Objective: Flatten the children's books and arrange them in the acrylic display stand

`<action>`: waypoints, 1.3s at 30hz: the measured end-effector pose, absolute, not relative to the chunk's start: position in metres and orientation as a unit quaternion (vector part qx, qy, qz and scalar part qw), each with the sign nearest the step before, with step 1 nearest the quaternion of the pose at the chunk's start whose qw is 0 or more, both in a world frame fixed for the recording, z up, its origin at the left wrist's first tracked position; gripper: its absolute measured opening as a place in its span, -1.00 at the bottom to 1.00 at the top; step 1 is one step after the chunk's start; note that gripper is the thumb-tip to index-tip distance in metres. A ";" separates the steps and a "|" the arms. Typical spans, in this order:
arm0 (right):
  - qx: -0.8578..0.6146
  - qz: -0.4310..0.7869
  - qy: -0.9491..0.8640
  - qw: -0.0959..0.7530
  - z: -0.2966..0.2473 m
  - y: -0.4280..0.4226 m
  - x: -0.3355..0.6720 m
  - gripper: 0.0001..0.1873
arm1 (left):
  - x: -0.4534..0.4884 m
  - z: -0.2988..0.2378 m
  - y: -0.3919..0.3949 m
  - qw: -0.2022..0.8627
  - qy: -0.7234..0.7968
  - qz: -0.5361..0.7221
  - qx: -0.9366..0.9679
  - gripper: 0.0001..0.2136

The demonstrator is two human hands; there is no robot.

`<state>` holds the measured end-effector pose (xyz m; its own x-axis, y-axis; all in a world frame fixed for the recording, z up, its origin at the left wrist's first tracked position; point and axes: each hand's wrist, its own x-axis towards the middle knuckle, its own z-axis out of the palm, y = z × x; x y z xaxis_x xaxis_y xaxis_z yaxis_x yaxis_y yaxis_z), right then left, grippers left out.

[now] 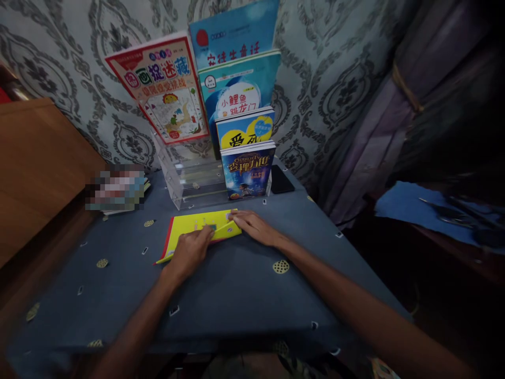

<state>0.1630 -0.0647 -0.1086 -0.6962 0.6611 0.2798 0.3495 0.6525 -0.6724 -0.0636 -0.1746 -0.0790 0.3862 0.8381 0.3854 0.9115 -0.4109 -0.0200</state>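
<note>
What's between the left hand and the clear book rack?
Head view: the far part of the yellow booklet, which the left hand touches, then a narrow strip of tablecloth up to the rack.

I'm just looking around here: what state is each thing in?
Yellow book: lying down, near edge partly lifted
Left hand: curled on the yellow book's near edge
Right hand: touching its right end
Red-bordered book: shut, standing in the rack
Clear rack: upright, holding several books
Dark blue book: shut, standing in front
Curtain: tied back
</note>
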 end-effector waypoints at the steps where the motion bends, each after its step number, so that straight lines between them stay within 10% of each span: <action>1: -0.276 0.304 -0.876 0.254 -0.108 -0.066 0.162 -0.29 | -0.061 -0.080 -0.178 0.130 -0.517 -0.149 -0.833 -0.82; 13: -0.255 0.328 -0.879 0.235 -0.110 -0.073 0.156 -0.45 | -0.054 -0.096 -0.192 0.269 -0.417 -0.157 -0.854 -0.80; 26: -0.243 0.595 -0.572 0.509 -0.069 -0.069 0.152 -0.51 | -0.079 0.004 -0.182 -0.260 -0.585 -0.569 -0.517 -0.64; 39: -0.302 0.656 -0.553 0.416 -0.099 -0.053 0.118 -0.65 | -0.106 -0.086 -0.159 -0.436 -0.614 -0.593 -0.286 -0.66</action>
<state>0.1175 -0.0531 -0.0990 -0.4706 0.8801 0.0635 -0.2114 -0.0426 -0.9765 -0.1059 -0.1593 -0.0859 -0.4561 0.8678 -0.1970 -0.1666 0.1342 0.9769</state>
